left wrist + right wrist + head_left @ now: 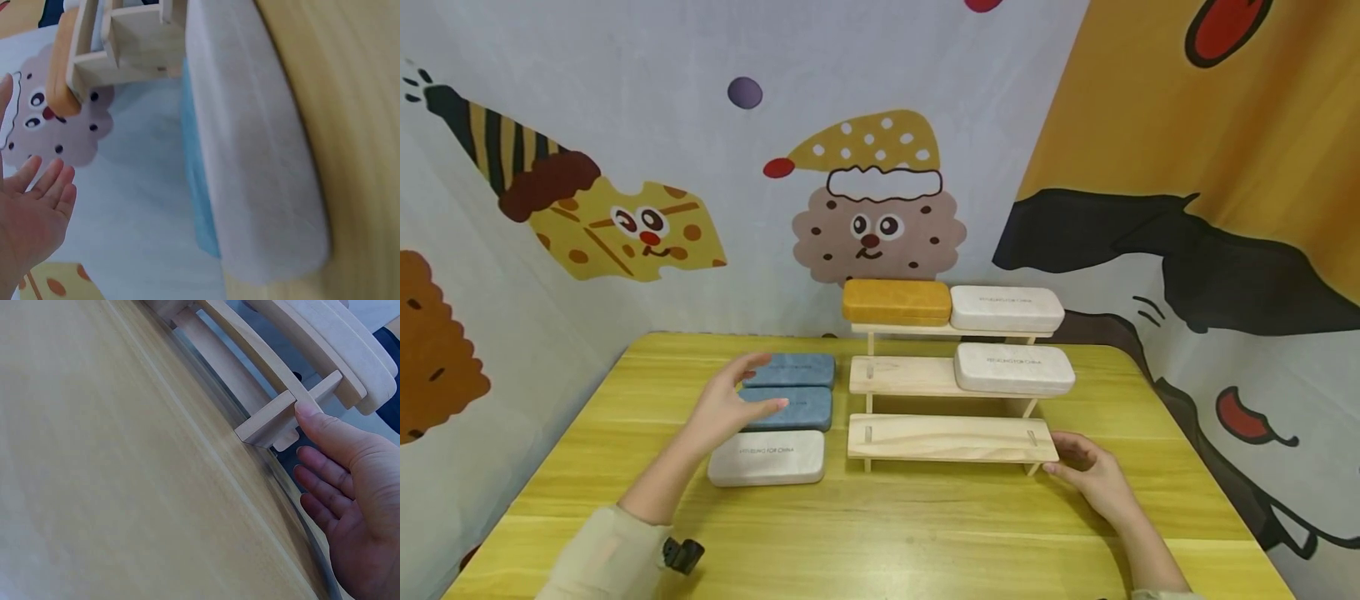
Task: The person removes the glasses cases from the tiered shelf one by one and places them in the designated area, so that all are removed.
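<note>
My left hand (pixel 730 400) is held over two blue glasses cases, its thumb and fingers spread with nothing between them. The farther blue case (pixel 797 369) and the nearer blue case (pixel 805 408) lie side by side, partly covered by the hand in the head view. In front of them is a white glasses case (pixel 767 458), large in the left wrist view. My right hand (pixel 1097 479) holds the right end of the lowest step of a three-step wooden display stand (pixel 951 437), thumb at the front corner. Its index finger is hidden in the right wrist view.
On the stand's top step sit a mustard-yellow case (pixel 897 302) and a white case (pixel 1007 308). Another white case (pixel 1015 368) occupies the right part of the middle step. A printed cloth (pixel 662 67) hangs behind the wood-grain table (pixel 880 542).
</note>
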{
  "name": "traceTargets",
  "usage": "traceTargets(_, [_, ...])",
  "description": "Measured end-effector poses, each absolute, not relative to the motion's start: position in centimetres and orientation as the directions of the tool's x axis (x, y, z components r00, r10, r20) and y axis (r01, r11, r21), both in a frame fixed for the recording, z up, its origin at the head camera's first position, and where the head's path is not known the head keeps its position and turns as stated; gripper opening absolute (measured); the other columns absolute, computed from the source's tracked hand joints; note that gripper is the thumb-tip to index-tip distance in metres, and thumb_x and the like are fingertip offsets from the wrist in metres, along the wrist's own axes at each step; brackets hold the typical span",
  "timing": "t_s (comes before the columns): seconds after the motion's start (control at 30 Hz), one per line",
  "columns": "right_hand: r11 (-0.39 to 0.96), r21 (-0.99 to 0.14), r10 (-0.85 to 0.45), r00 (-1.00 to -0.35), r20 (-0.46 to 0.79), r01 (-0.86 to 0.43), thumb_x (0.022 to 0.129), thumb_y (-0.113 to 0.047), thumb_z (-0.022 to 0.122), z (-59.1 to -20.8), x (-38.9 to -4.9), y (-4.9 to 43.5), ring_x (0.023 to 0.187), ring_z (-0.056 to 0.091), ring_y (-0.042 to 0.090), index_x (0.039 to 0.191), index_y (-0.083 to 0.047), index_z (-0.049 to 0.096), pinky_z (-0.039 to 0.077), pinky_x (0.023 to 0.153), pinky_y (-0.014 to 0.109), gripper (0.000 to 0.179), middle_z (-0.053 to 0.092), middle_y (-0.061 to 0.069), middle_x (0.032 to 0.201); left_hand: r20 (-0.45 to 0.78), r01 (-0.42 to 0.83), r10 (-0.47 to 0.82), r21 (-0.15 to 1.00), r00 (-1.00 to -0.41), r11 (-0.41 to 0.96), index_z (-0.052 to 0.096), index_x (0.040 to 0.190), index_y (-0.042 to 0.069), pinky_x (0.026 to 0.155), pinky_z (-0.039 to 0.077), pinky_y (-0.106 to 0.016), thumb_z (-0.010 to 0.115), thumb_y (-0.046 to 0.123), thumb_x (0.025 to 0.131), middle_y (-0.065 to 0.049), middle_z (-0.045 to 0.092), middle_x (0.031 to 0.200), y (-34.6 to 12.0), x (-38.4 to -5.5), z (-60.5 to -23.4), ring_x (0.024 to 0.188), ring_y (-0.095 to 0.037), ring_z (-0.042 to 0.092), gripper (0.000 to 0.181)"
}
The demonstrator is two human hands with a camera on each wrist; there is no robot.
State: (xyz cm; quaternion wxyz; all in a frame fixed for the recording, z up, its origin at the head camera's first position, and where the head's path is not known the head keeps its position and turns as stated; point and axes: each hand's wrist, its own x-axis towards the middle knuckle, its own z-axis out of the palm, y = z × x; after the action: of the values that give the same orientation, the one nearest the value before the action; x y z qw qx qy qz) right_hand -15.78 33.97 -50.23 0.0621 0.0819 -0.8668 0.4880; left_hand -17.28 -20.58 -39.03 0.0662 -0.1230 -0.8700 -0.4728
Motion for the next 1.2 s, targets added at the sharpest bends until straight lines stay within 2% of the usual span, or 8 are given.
traceTargets(0.47, [0.495, -0.852, -0.075, -0.985, 0.153, -0.169, 0.083, -0.02, 0.077, -50.0, -15.6, 33.9, 0.097, 0.058, 0.003, 0.124, 0.001, 0.059, 0.047, 0.08, 0.016, 0.05, 0.062, 0.016, 0.116, 0.207, 0.266, 0.175, 0.847, -0.962, 0.46, 0.041, 0.145, 0.018, 0.096, 0.039, -0.055, 0.081, 0.038, 0.078, -0.004, 0.043, 0.143, -16.6, -20.2, -36.5, 0.128, -0.033, 0.037, 0.081])
traceTargets(0.67, [0.511, -0.844, -0.071, -0.986, 0.149, -0.165, 0.083, -0.021, 0.077, -50.0, -15.6, 34.0, 0.096, 0.058, 0.004, 0.124, 0.001, 0.059, 0.047, 0.079, 0.017, 0.05, 0.062, 0.016, 0.115, 0.227, 0.28, 0.171, 0.858, -0.959, 0.432, 0.038, 0.147, 0.018, 0.099, 0.038, -0.052, 0.08, 0.048, 0.074, -0.004, 0.041, 0.145, -15.3, -21.8, -35.6, 0.129, -0.03, 0.037, 0.089])
traceTargets(0.9, [0.511, -0.842, -0.073, -0.985, 0.159, -0.173, 0.083, -0.02, 0.077, -50.2, -15.7, 34.0, 0.096, 0.059, 0.004, 0.124, 0.001, 0.059, 0.047, 0.079, 0.017, 0.05, 0.062, 0.015, 0.114, 0.296, 0.344, 0.177, 0.841, -0.939, 0.418, 0.035, 0.148, 0.013, 0.106, 0.032, -0.045, 0.081, 0.037, 0.078, -0.01, 0.039, 0.146, -13.8, -23.9, -35.3, 0.132, -0.025, 0.036, 0.087])
traceTargets(1.07, [0.502, -0.845, -0.073, -0.983, 0.17, -0.184, 0.083, -0.018, 0.077, -50.1, -15.7, 33.9, 0.095, 0.059, 0.004, 0.123, 0.001, 0.059, 0.047, 0.078, 0.017, 0.048, 0.063, 0.015, 0.113, 0.279, 0.328, 0.176, 0.853, -0.944, 0.405, 0.032, 0.15, 0.017, 0.106, 0.031, -0.046, 0.08, 0.042, 0.077, -0.008, 0.035, 0.149, -12.9, -25.2, -35.3, 0.134, -0.024, 0.033, 0.091])
traceTargets(1.2, [0.497, -0.849, -0.073, -0.984, 0.165, -0.179, 0.083, -0.018, 0.077, -50.1, -15.7, 33.9, 0.095, 0.059, 0.004, 0.123, 0.002, 0.059, 0.048, 0.078, 0.017, 0.049, 0.063, 0.016, 0.114, 0.262, 0.304, 0.156, 0.863, -0.952, 0.404, 0.031, 0.151, 0.016, 0.105, 0.033, -0.047, 0.08, 0.042, 0.077, -0.005, 0.034, 0.15, -12.1, -26.3, -35.4, 0.134, -0.028, 0.033, 0.093])
